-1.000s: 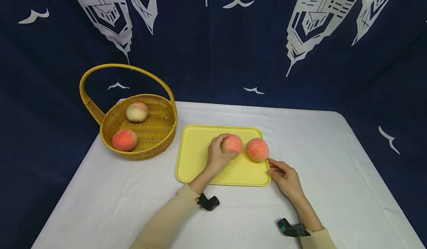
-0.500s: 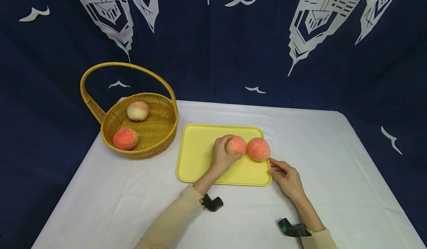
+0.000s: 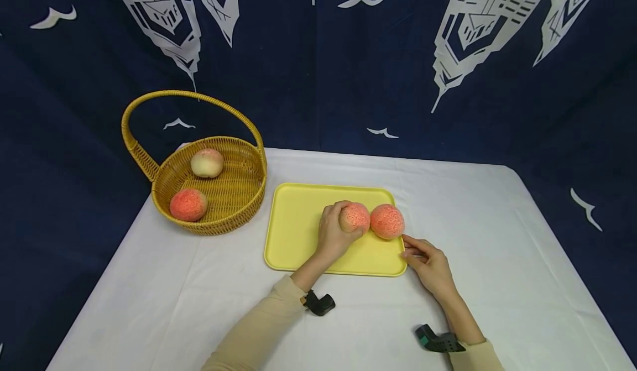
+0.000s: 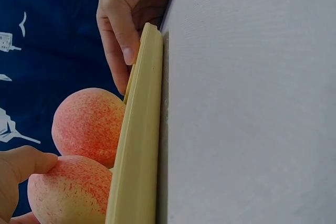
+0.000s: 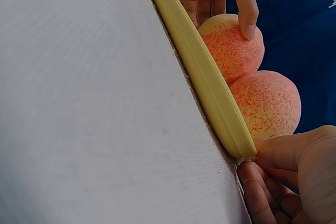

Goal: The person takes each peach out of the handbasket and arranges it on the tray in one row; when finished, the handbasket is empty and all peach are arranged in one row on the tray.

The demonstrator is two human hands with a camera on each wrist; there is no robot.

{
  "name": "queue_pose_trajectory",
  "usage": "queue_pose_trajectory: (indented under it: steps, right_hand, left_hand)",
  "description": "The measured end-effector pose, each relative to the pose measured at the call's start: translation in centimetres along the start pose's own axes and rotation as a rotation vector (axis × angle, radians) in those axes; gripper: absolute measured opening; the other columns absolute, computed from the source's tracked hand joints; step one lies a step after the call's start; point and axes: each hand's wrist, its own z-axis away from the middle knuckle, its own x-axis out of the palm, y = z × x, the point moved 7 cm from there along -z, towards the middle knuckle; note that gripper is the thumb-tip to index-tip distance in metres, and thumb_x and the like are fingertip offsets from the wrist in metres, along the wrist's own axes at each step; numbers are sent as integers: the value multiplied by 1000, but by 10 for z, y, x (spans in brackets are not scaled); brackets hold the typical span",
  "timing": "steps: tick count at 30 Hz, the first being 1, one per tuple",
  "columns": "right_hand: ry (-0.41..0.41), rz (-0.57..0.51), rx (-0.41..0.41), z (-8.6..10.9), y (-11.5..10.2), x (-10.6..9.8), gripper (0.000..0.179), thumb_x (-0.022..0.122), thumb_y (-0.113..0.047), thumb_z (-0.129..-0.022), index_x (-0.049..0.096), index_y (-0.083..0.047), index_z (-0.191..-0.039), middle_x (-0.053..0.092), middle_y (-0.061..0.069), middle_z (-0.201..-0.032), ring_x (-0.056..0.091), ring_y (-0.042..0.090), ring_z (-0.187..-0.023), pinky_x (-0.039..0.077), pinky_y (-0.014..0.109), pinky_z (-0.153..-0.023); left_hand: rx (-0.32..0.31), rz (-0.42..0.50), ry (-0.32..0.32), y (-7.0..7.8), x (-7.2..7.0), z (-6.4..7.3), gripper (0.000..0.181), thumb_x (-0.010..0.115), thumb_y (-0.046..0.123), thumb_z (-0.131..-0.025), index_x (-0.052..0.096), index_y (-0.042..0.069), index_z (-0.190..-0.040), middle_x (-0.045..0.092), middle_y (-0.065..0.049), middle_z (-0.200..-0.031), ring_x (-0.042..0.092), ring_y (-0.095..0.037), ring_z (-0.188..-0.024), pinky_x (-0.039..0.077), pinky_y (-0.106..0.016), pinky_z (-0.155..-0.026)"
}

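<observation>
On the right half of a yellow tray (image 3: 293, 233) sit two pink-red peaches. My left hand (image 3: 334, 231) grips the left peach (image 3: 356, 218), thumb on its near side, fingers behind it. That peach touches the right peach (image 3: 387, 221), as the right wrist view also shows. At the tray's right edge, my right hand (image 3: 432, 268) pinches the rim; in the right wrist view its thumb (image 5: 281, 150) lies on top and its fingers (image 5: 262, 192) are below the edge.
A wicker basket (image 3: 239, 205) with a tall arched handle (image 3: 199, 95) stands at the left. Inside it lie a pale peach (image 3: 207, 163) and a red peach (image 3: 188, 204). White cloth (image 3: 497, 238) covers the table; a dark blue printed curtain (image 3: 318, 83) hangs behind.
My left hand has moved the peach a little to the right, closing the gap to the other peach. The right hand stays at the tray's edge. The head view has shifted slightly.
</observation>
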Motion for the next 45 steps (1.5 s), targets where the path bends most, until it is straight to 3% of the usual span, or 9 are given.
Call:
queue_pose_trajectory:
  steps: [8,13,18,21,25,31,36,40,45]
  right_hand:
    - [-3,16,-3,-2,4,4,41,70,-6,-88,62,0,-128,66,17,-110,54,-11,-86,47,7,-72]
    - [2,20,-4,-3,4,2,41,69,-5,-89,62,0,-128,66,18,-110,55,-11,-86,48,7,-72]
    - [3,30,-3,-3,5,2,40,68,-5,-89,62,0,-129,65,18,-109,55,-12,-87,48,7,-73]
    - [1,41,-10,-3,5,3,40,68,-4,-89,62,0,-129,65,17,-109,54,-13,-86,48,6,-73]
    - [5,45,-14,-4,5,4,40,67,-3,-89,62,0,-129,64,16,-109,54,-13,-86,48,6,-73]
    - [12,44,-3,-3,4,5,40,69,-5,-89,63,-1,-128,64,16,-108,54,-13,-86,48,5,-73]
    - [6,40,-5,-4,1,7,41,70,-6,-89,63,-1,-129,65,15,-108,54,-13,-85,48,5,-72]
    - [10,54,-6,-4,1,6,40,69,-6,-89,62,0,-128,64,16,-108,53,-13,-85,47,5,-72]
    - [10,49,-3,-4,2,6,40,69,-5,-89,62,0,-128,64,16,-108,54,-13,-85,48,6,-71]
  left_hand:
    - [-27,-36,-20,-2,-8,0,71,85,20,-73,50,10,-134,50,-17,-131,52,-33,-118,47,-53,-95]
    - [38,4,-28,12,-32,3,72,83,20,-74,50,8,-136,48,-19,-133,48,-33,-120,45,-49,-95]
    - [165,23,58,28,-83,10,64,80,15,-77,52,5,-133,51,-19,-130,48,-34,-119,46,-47,-95]
    - [221,8,150,32,-123,16,61,80,13,-77,54,3,-131,53,-19,-127,50,-35,-116,47,-47,-94]
    - [244,-12,297,29,-179,24,59,79,9,-76,56,0,-129,54,-21,-121,50,-37,-115,47,-49,-94]
    - [174,-72,523,6,-254,35,56,79,7,-75,58,0,-126,55,-20,-120,51,-31,-113,43,-41,-92]
    - [89,-120,637,-24,-298,38,56,80,9,-76,58,1,-126,52,-22,-122,49,-32,-113,40,-48,-94]
    - [10,-200,672,-43,-314,35,57,80,14,-76,58,1,-127,51,-22,-123,45,-35,-118,34,-54,-100]
    - [-51,-267,658,-59,-322,29,58,79,17,-77,57,1,-128,50,-22,-129,41,-38,-126,24,-57,-106]
